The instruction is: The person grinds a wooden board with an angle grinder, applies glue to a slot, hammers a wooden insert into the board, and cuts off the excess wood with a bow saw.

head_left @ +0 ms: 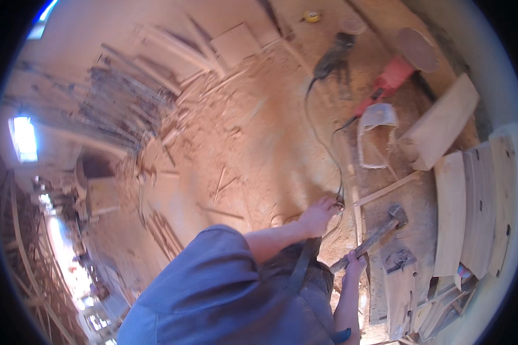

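My right hand (355, 267) is closed around the wooden handle of a hammer (374, 238). The hammer's dark, blocky head (397, 216) points away from me over the workbench (385, 198). To the left, my left hand (320, 217) hangs just off the bench's near edge with its fingers curled. A small dark round thing shows at its fingertips, beside a black cable; what it is stays unclear. Right of the hammer lies a thick wooden block (400, 287) with a dark patch on its end.
A red power tool (388, 80) with a round disc and a dark power tool (334, 57) lie at the bench's far end. Curved wooden boards (452, 213) stand along the right. A white cut-open container (377, 135) sits between. Wood scraps (126, 103) and sawdust cover the floor.
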Available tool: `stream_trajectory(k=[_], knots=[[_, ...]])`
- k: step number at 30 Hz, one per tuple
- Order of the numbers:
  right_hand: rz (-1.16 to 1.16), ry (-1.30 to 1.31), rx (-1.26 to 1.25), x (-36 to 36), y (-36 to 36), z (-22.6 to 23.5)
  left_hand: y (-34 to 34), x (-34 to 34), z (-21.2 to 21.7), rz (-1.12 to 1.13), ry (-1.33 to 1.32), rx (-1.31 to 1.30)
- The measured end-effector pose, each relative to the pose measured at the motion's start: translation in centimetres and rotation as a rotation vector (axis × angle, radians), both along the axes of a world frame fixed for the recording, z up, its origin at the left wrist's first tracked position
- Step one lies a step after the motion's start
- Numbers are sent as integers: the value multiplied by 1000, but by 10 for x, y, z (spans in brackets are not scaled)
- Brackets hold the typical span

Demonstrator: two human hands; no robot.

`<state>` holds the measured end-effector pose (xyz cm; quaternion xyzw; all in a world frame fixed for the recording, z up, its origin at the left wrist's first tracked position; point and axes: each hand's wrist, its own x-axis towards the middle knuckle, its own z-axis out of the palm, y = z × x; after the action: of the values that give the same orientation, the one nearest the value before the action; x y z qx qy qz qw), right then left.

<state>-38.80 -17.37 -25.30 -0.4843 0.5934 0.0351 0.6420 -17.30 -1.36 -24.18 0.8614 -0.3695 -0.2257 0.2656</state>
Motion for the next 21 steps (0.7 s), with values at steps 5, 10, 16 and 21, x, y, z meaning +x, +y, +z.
stream_trajectory(k=[5,10,16,21], knots=[[-70,-97,70,26,-12,-13,141,-27,-32,216,337,467],[107,-67,25,73,2,8,318,-108,-22,328,536,699],[360,-193,-104,-3,57,-6,422,-148,-48,658,630,623],[1444,82,-421,-216,90,-76,443,-101,-55,837,603,402]])
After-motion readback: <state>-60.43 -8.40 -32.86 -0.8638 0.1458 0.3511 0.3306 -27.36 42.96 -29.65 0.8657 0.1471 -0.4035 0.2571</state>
